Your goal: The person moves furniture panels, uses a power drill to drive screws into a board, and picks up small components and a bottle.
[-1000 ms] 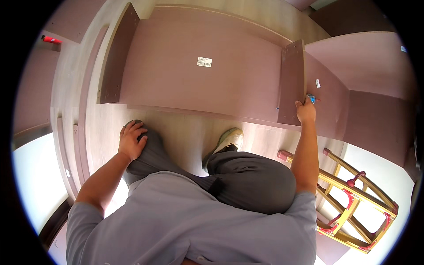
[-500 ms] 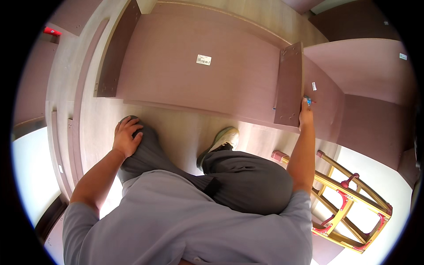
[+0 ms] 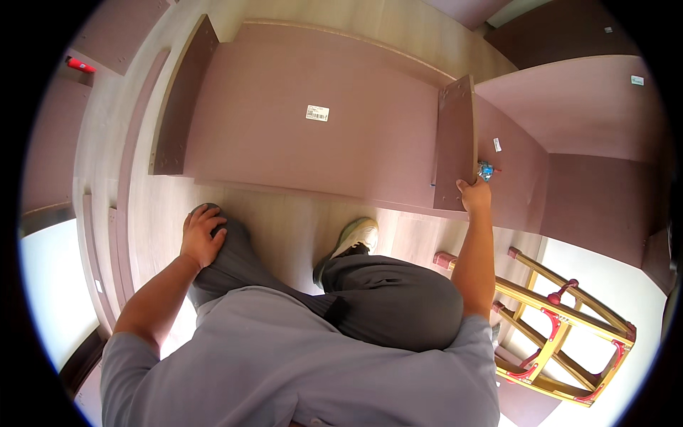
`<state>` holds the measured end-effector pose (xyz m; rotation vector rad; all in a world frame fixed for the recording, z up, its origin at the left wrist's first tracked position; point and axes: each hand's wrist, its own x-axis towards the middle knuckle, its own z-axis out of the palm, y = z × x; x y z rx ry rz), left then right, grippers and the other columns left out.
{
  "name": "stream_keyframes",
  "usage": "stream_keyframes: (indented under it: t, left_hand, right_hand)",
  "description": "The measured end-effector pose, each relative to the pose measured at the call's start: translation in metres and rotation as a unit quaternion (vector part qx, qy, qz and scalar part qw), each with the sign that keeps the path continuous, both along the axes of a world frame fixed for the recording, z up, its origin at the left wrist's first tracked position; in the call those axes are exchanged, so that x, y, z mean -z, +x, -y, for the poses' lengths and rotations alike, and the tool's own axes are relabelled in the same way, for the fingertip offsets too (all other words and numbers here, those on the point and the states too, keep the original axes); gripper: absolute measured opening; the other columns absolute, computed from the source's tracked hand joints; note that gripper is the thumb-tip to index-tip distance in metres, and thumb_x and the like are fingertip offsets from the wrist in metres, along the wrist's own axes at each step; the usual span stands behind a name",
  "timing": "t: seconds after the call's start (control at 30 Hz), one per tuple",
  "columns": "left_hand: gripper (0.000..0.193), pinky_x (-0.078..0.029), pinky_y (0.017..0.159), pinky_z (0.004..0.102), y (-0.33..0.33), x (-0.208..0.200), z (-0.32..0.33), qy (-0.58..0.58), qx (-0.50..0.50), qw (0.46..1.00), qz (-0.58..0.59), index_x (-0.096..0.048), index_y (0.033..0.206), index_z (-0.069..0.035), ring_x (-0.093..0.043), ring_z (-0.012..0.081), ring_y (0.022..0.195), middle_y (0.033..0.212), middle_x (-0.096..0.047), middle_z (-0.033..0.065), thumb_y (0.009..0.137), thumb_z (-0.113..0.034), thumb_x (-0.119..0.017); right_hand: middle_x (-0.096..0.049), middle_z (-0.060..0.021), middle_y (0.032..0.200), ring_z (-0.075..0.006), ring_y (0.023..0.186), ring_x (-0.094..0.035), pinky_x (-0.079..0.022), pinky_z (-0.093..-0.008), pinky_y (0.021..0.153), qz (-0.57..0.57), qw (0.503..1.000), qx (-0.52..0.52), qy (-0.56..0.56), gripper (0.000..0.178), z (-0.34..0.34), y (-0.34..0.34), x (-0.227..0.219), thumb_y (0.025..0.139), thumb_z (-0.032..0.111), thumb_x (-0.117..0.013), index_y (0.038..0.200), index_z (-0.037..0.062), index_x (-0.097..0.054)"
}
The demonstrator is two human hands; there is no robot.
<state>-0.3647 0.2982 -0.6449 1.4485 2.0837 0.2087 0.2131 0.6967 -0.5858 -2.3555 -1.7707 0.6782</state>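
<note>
My right hand (image 3: 476, 194) grips the near end of an upright brown side panel (image 3: 455, 135), thumb on its left face and the other fingers mostly hidden. Right at those fingers is a small blue object with a red tip (image 3: 486, 171); its kind is unclear, and I cannot tell whether the hand holds it. The panel stands at the right end of a wide brown board (image 3: 313, 156) with a white label (image 3: 317, 113). Another upright panel (image 3: 186, 107) stands at the board's left end. My left hand (image 3: 203, 236) rests open on my left knee, fingers spread.
A yellow stepladder with red fittings (image 3: 562, 313) is at the lower right. Large brown cabinet panels (image 3: 597, 188) rise on the right. Long narrow boards (image 3: 135, 135) lie along the left, near a red object (image 3: 80, 65). My shoe (image 3: 359, 235) is close to the board's front edge.
My right hand has slid slightly toward me along the panel's edge, and its thumb now shows on the left face. The view has shifted a little. My left hand stays on the knee.
</note>
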Motion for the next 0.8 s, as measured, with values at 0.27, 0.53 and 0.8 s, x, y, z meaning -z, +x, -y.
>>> stream_keyframes:
  t: [0.27, 0.53, 0.8]
  left_hand:
    - [0.034, -0.028, 0.127, 0.0563, -0.009, 0.013, 0.006, 0.025, 0.022, 0.999, 0.006, -0.077, 0.122, -0.016, -0.041, 0.0327, 0.152, 0.149, -0.063, 0.0065, 0.093, -0.032, -0.07]
    - [0.05, -0.029, 0.126, 0.056, -0.001, -0.01, 0.015, 0.026, -0.018, 0.999, -0.007, -0.067, 0.136, -0.011, -0.043, 0.0358, 0.15, 0.157, -0.054, 0.0147, 0.092, -0.032, -0.073]
    - [0.08, -0.038, 0.12, 0.0526, 0.062, -0.14, -0.037, 0.363, 0.051, 0.928, -0.069, -0.051, 0.15, -0.003, -0.047, 0.0367, 0.145, 0.159, -0.049, 0.0168, 0.082, -0.026, -0.088]
  right_hand:
    - [-0.075, -0.0098, 0.084, -0.0212, 0.073, -0.069, -0.055, -0.0394, 0.069, -0.015, 0.985, -0.029, 0.17, 0.035, 0.038, 0.061, 0.023, 0.087, 0.024, -0.082, 0.112, 0.0005, -0.075]
    - [-0.072, -0.0179, 0.08, -0.0381, 0.075, -0.071, -0.056, -0.0457, 0.068, 0.007, 0.934, -0.323, 0.151, 0.025, 0.09, -0.068, -0.147, 0.083, 0.015, -0.081, 0.105, 0.007, -0.073]
    - [-0.07, -0.0137, 0.077, -0.039, 0.076, -0.07, -0.052, -0.0508, 0.068, 0.078, 0.755, -0.638, 0.13, 0.023, 0.101, -0.192, -0.232, 0.078, 0.02, -0.084, 0.088, 0.0078, -0.068]
